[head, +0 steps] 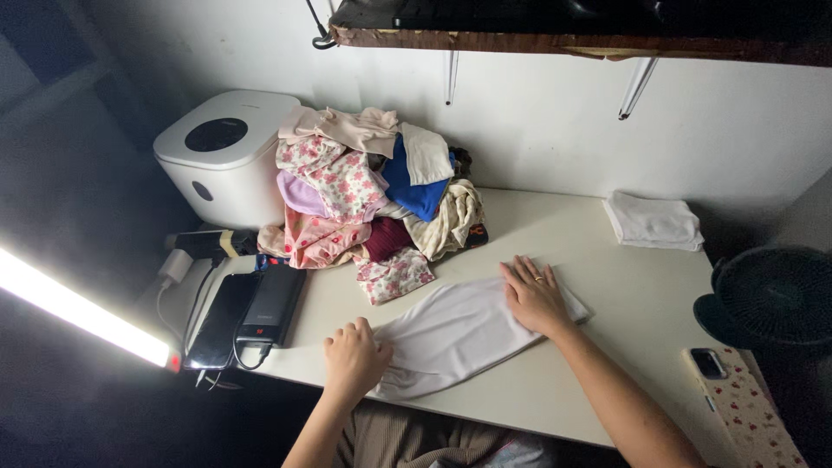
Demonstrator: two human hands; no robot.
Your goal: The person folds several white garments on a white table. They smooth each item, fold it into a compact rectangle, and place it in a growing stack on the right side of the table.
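Garment: a white cloth [455, 334] is laid flat on the white table [641, 321], lower centre of the frame.
Long axis: it runs diagonally, from lower left near the table's front edge to upper right; the wider end is pointed toward the upper right.
Left hand [354, 357]: curled into a loose fist at the lower-left end, where the fabric is bunched; cloth appears to be pinched, though the fingertips are hidden.
Right hand [533, 296]: spread open, palm down, pressed flat on the upper-right end; nothing is gripped.
Key relation: the cloth is spanned between the two hands, one at each end of the axis; the mid-length is left uncovered, slightly nearer the right hand.
Pile: mixed clothes [368, 195] are heaped in the upper centre-left, just beyond the cloth.
Folded stack: a white folded cloth [653, 222] is set at the upper right, well apart.
Left edge: a white lidded appliance [227, 156] and a dark phone [223, 319] are noted.
Right edge: a dark fan [771, 299] is seen.
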